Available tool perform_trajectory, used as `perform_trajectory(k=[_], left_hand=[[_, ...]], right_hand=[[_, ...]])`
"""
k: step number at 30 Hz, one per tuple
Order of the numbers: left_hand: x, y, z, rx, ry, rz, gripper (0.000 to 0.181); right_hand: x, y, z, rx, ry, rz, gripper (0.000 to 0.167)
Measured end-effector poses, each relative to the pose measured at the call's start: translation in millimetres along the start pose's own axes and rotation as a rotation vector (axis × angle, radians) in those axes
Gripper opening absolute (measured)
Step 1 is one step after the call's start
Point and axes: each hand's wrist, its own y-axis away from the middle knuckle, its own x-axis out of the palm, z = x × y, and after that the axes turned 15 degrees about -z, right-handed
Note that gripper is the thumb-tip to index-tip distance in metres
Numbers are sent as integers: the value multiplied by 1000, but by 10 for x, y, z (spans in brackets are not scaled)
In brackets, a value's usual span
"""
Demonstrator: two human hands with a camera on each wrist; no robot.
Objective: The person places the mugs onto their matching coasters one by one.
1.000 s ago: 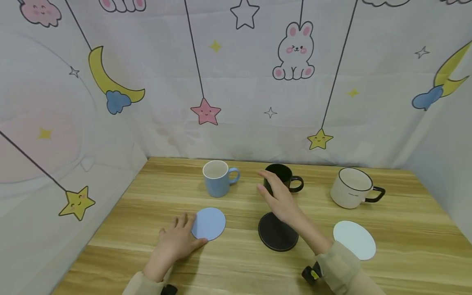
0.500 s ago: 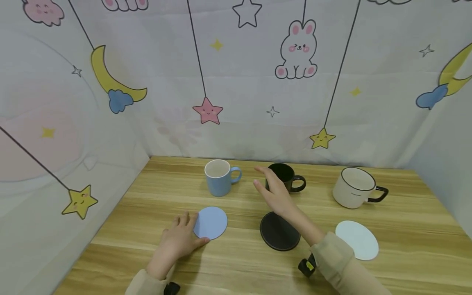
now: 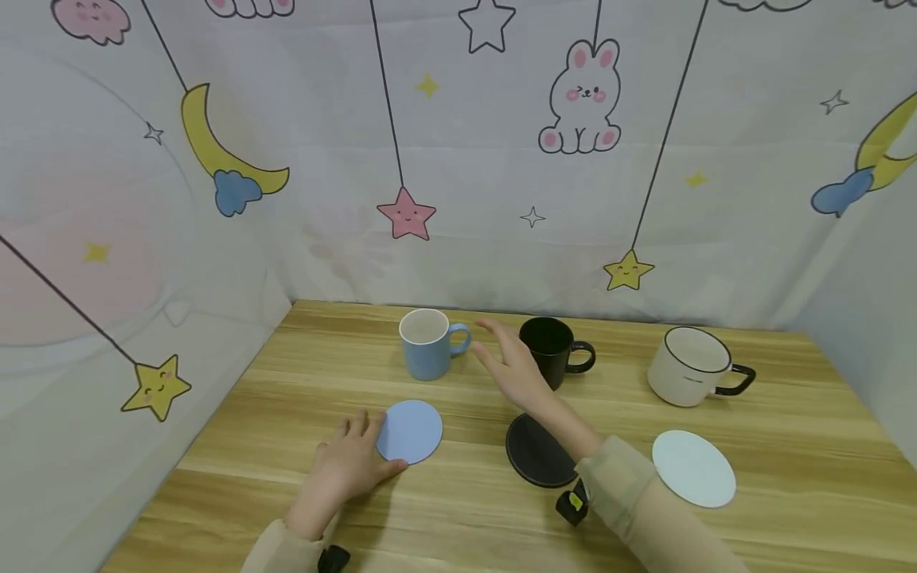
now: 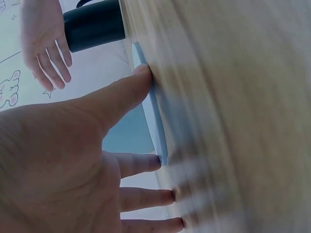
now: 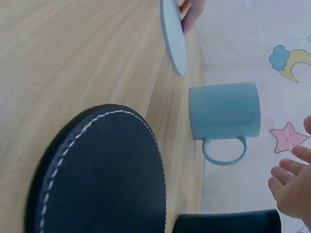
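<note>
A light blue round coaster (image 3: 411,432) lies on the wooden table, and my left hand (image 3: 345,461) holds its left edge between thumb and index finger. The left wrist view shows the thumb (image 4: 136,82) and index fingertip at the coaster's rim (image 4: 154,119), with the other fingertips down at the table. My right hand (image 3: 510,368) is in the air, fingers extended and holding nothing, between a blue mug (image 3: 426,350) and a black mug (image 3: 550,350). The blue mug's handle points right, towards the right fingertips. Beneath the right forearm lies a black stitched coaster (image 5: 107,174), partly covered.
At the right stands a white mug (image 3: 684,370) with a black rim and handle. In front of it lies a white round coaster (image 3: 693,469). A printed cloth (image 3: 473,159) hangs behind the table (image 3: 444,517).
My right hand has moved left, from in front of the black mug towards the blue mug's handle. My left hand stays at the blue coaster. The head view shifts slightly.
</note>
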Motion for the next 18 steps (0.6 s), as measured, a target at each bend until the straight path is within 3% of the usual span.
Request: perform_trajectory(k=[18], left_hand=[[-40, 5, -12, -6, -1, 6, 88]], right_hand=[[259, -166, -143, 88, 7, -29, 43]])
